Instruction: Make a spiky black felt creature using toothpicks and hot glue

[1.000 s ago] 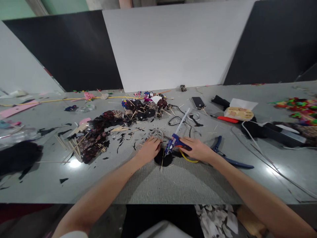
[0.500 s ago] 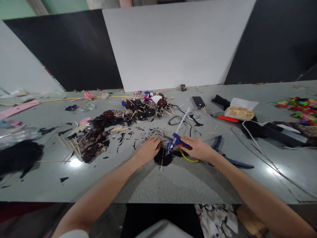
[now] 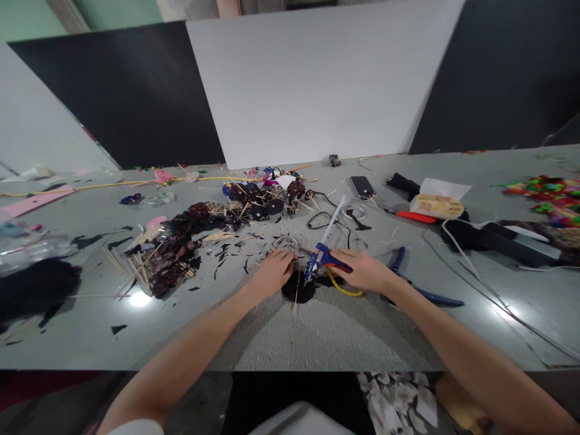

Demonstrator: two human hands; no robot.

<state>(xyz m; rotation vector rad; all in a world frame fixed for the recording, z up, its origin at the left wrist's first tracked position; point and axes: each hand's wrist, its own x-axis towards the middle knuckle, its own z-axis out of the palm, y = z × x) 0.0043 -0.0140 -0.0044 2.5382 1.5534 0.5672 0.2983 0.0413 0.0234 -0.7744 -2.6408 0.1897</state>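
Gripping a glue gun (image 3: 319, 258), the right hand (image 3: 362, 270) flanks the black disc (image 3: 305, 292); left of it curls the left hand (image 3: 275, 269), grip unclear from here.

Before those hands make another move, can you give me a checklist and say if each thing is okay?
1. Glue gun held: ok, it's in the right hand.
2. Glue stick loaded: ok, a long pale piece pokes out of the gun's back.
3. Gun's tip aimed at the black disc: ok, it points down at it.
4. Left hand well away from the tip: not ok, I'd say; its fingers are close by.
5. Gun hot: cannot tell, heat doesn't show.
6. Table tidy: not ok, black scraps are scattered about.
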